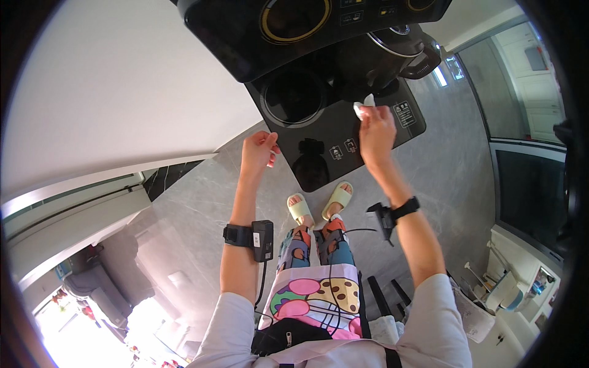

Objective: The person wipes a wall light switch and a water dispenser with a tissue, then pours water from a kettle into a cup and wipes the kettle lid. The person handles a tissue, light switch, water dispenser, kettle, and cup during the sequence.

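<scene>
In my right hand a crumpled white tissue or cloth is pinched between thumb and fingers. It is held over the glossy black panel of an appliance that looks like a tea-bar water dispenser, just in front of a dark electric kettle. The kettle stands at the right of the machine, its handle pointing right. Left of the kettle, a round dark recess with a pale ring is set in the machine. Beside the machine's left edge, my left hand is loosely curled, and I see nothing in it.
The machine's upper part overhangs the panel, carrying a gold ring and printed symbols. A white wall rises on the left. Grey marble-look floor surrounds my slippers. Glazed door panels and a chair cushion are at right.
</scene>
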{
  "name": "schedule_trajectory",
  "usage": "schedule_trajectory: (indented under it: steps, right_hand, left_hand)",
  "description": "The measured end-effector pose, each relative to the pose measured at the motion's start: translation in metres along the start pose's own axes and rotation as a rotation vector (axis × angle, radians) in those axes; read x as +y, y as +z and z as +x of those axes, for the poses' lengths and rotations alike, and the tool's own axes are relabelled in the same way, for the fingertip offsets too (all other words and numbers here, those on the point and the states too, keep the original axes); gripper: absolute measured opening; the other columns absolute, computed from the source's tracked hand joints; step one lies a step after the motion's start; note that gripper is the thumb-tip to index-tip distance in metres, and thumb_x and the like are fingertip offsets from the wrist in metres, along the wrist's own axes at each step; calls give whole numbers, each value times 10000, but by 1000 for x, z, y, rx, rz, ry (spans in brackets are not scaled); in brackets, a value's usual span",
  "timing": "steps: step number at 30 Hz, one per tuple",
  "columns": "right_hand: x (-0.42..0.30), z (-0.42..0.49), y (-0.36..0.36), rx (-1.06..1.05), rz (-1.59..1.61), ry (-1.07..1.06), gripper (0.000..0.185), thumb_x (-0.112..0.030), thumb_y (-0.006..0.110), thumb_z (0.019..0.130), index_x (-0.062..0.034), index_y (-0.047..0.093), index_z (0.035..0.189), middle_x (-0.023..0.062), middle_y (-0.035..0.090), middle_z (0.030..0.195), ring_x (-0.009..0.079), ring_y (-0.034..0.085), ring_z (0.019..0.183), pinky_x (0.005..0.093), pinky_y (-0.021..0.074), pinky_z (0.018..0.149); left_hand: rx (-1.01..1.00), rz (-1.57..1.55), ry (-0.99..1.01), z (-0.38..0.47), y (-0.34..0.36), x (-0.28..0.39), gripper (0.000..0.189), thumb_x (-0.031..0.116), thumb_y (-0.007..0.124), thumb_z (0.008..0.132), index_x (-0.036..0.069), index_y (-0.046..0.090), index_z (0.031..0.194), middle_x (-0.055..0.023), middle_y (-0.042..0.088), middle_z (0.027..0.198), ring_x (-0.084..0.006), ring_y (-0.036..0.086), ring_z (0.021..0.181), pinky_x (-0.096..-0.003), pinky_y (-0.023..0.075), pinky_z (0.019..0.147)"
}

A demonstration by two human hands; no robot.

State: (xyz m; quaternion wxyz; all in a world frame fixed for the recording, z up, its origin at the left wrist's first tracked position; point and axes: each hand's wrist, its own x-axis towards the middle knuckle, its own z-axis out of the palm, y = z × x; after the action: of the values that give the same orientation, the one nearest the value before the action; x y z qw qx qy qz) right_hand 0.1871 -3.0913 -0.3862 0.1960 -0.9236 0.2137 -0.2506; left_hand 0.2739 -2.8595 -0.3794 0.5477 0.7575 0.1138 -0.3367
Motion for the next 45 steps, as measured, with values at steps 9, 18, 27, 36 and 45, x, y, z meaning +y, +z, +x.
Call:
schedule_trajectory:
  steps: [9,18,27,36,45]
  right_hand:
    - [-76,-104,5,-330,326,-343,296,-72,609,732,-99,603,1026,40,528,843,227,524,771,330,463,621]
    - [79,-6,-38,259,487,484,175,-233,582,877,-97,494,813,-41,434,635,21,393,512,175,328,435]
    - [-70,-116,-21,-479,475,-271,272,-321,509,898,-64,593,873,102,561,789,256,535,737,387,410,685]
    - [79,37,-9,52,30,177,114,-155,536,848,-58,595,860,100,560,828,284,527,791,408,419,678]
    - [-29,-32,15,-54,296,129,76,-140,545,852,-65,551,840,72,515,771,246,525,718,369,424,614]
  left_hand:
    - [-21,-8,-11,0,-2,1,240,208,553,896,32,545,733,-49,552,583,-68,409,388,-212,262,349]
    - [-36,31,-9,2,-2,-2,231,221,560,897,48,546,744,-47,557,600,-60,406,391,-205,275,345]
    - [15,82,11,1,-2,0,238,199,557,893,30,552,726,-59,560,580,-66,400,372,-211,267,333]
    - [27,83,20,6,-9,-7,254,239,582,888,55,529,722,-49,567,590,-63,414,388,-201,279,334]
    - [398,523,255,-19,18,26,230,202,614,845,3,611,730,-61,590,576,-110,550,484,-229,382,428]
